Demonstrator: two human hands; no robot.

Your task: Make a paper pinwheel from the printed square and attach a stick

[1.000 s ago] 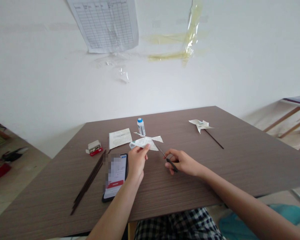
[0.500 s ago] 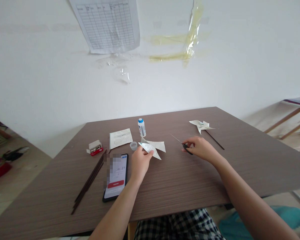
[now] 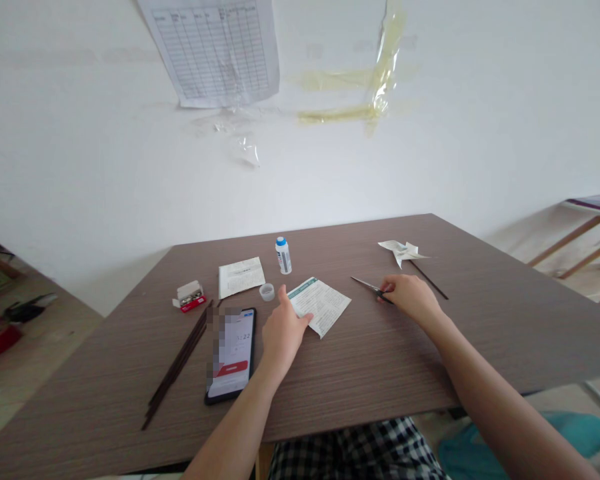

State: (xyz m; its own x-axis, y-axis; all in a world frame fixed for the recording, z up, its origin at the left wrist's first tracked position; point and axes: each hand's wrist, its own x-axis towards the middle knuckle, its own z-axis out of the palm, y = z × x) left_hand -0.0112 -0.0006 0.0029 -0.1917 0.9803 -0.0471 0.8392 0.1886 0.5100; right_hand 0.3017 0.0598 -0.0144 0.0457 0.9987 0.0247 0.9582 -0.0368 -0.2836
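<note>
A printed paper sheet (image 3: 325, 303), cut to a rough square, lies on the table just right of my left hand (image 3: 286, 328). My left hand has its index finger raised and its thumb spread over the sheet's near-left edge; the other fingers are partly hidden. My right hand (image 3: 410, 293) grips the black handles of a pair of scissors (image 3: 365, 284), their blades pointing left toward the sheet and resting low over the table. Further back on the right lies a paper pinwheel (image 3: 403, 252) on a dark stick (image 3: 433, 281).
Behind the sheet stand a glue bottle (image 3: 283, 257) with a blue top and a small clear cap (image 3: 267, 292). Leftward lie another paper sheet (image 3: 241, 276), an opened small red-and-white box (image 3: 190, 297), several dark sticks (image 3: 177, 363) and a phone (image 3: 233, 363).
The paper, folded and lifted in my left hand before, now lies spread flat on the table. My left hand has loosened its pinch. My right hand has shifted slightly right with the scissors.
</note>
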